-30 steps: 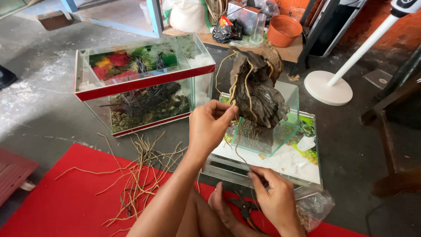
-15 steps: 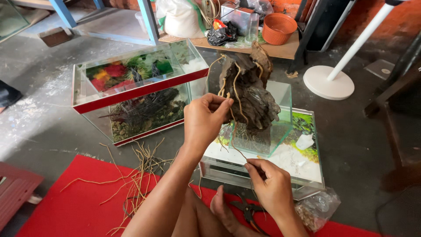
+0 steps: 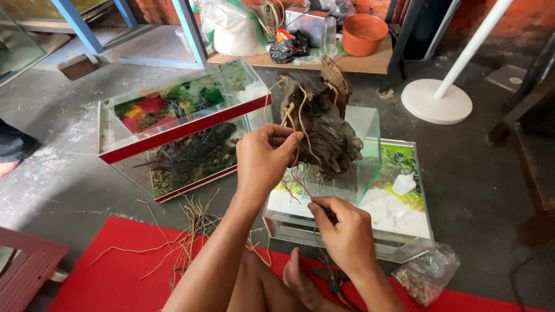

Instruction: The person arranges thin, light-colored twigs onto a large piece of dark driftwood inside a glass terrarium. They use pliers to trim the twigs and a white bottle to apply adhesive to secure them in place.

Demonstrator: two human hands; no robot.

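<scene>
A dark gnarled piece of driftwood (image 3: 324, 124) stands in a small glass tank (image 3: 364, 167), with pale roots draped over it. My left hand (image 3: 266, 159) is raised against the wood's left side and pinches one pale root (image 3: 303, 130) between its fingertips. Lower down, my right hand (image 3: 341, 228) is closed on the thin trailing end of a root in front of the tank. My bare foot (image 3: 298, 283) rests on the red mat below both hands, beside dark scissors (image 3: 334, 283).
A larger glass tank (image 3: 173, 136) with a red band and colourful backing lies to the left. Loose pale roots (image 3: 191, 231) are strewn over the red mat (image 3: 110, 277). A clear bag of pebbles (image 3: 425, 274) sits at right, a white stand base (image 3: 436, 101) behind.
The camera has tilted down and drawn closer. My left hand stays at the driftwood holding the root, and my right hand has shifted slightly up toward the tank.
</scene>
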